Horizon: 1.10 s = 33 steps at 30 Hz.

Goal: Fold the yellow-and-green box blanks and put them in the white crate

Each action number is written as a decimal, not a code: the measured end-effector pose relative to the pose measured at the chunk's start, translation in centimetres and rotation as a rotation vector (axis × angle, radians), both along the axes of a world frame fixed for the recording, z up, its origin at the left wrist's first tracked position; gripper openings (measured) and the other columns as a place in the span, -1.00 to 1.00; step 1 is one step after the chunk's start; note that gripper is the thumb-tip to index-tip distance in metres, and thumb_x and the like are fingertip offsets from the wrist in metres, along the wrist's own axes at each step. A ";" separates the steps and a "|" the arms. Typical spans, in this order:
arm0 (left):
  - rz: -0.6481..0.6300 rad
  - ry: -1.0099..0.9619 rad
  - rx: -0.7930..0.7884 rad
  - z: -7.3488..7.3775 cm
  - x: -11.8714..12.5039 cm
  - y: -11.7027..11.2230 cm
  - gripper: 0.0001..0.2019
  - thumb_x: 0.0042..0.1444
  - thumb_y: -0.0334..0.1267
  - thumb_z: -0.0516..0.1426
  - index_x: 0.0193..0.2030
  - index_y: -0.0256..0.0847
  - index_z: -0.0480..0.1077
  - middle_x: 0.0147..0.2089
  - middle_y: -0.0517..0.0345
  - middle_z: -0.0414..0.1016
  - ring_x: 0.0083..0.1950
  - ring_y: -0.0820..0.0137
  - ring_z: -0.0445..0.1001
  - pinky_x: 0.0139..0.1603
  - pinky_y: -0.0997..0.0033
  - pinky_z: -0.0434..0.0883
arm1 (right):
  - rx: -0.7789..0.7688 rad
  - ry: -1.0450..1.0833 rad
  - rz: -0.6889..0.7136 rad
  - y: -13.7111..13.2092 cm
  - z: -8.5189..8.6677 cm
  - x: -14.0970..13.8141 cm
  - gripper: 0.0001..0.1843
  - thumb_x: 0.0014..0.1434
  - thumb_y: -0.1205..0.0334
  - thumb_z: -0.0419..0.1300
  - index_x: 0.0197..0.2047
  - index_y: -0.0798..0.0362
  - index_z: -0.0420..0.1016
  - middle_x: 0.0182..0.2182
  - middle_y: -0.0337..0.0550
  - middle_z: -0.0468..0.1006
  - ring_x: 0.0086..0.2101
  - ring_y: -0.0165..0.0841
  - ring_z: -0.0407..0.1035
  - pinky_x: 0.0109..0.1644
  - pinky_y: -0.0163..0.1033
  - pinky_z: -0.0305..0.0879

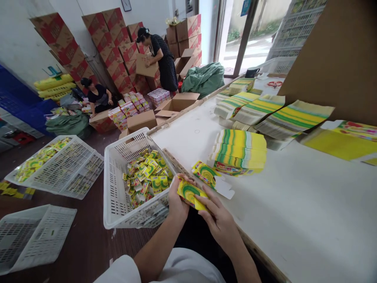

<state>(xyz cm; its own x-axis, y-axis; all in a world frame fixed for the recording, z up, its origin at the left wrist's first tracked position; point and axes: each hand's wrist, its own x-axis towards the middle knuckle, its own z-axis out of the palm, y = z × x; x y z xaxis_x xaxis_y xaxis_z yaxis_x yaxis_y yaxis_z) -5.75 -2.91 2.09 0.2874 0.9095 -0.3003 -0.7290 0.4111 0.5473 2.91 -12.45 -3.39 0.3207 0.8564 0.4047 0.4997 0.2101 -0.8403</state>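
A yellow and green printed carton [188, 191] is held between both my hands, over the edge of the white table. My left hand [178, 200] wraps round its left end, and my right hand [216, 214] has its fingers closed on the right end, at a yellow flap. Just beyond, another printed carton [204, 173] lies on the table with a white flap spread beside it. Farther back sits a stack of flat cartons [240, 151]. To the left of my left hand, a white plastic basket [107, 188] contains many small yellow-green cartons [150, 173].
More stacks of flat cartons [297, 118] line the back of the white table [294, 196], near a cardboard sheet [330, 59]. Other baskets [38, 239] stand on the floor at left. Two people [161, 55] work among cardboard boxes [112, 51] behind.
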 end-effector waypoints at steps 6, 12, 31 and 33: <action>0.020 0.071 0.069 -0.1 0.4 -0.9 -0.68 -0.10 -0.15 0.40 -0.26 -0.23 0.46 -0.35 0.20 0.54 -0.30 0.41 0.55 -0.19 0.44 0.47 | -0.017 0.126 -0.188 0.1 -1.2 -0.8 -0.59 0.31 0.00 0.18 0.16 -0.11 0.55 0.34 0.04 0.31 0.25 0.01 0.34 0.26 0.18 0.36; -0.007 0.053 0.019 -0.1 0.4 -0.3 -0.74 -0.07 -0.19 0.37 -0.31 -0.24 0.44 -0.40 0.21 0.51 -0.37 0.43 0.53 -0.17 0.38 0.48 | -0.004 0.150 -0.047 -0.1 0.1 0.3 -0.70 0.32 0.05 0.16 0.01 -0.15 0.66 0.24 0.01 0.47 0.17 -0.06 0.44 0.20 0.10 0.45; 0.038 0.060 0.136 0.3 0.8 -0.3 -0.71 0.00 -0.06 0.33 -0.28 -0.21 0.44 -0.39 0.22 0.48 -0.30 0.39 0.52 -0.05 0.32 0.47 | 0.001 1.142 0.022 1.0 -0.2 -1.4 -0.21 0.17 -0.02 0.34 0.39 -0.12 0.16 0.16 -0.02 0.54 0.12 -0.12 0.47 0.20 0.04 0.44; 0.041 0.095 0.173 0.2 0.8 -0.6 -0.69 0.01 -0.03 0.32 -0.25 -0.19 0.45 -0.36 0.21 0.48 -0.28 0.38 0.52 -0.07 0.32 0.48 | -0.048 1.121 -0.018 1.1 0.6 -1.9 -0.24 0.15 0.00 0.35 0.35 -0.07 0.24 0.16 -0.02 0.54 0.09 -0.12 0.49 0.11 0.00 0.51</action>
<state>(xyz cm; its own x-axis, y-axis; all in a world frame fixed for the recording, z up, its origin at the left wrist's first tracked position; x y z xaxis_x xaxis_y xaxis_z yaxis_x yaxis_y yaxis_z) -4.92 -3.54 2.33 0.2273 0.9602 -0.1622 -0.6848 0.2760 0.6745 1.04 -11.34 -2.82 0.4956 0.8549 -0.1535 -0.5415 0.1659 -0.8242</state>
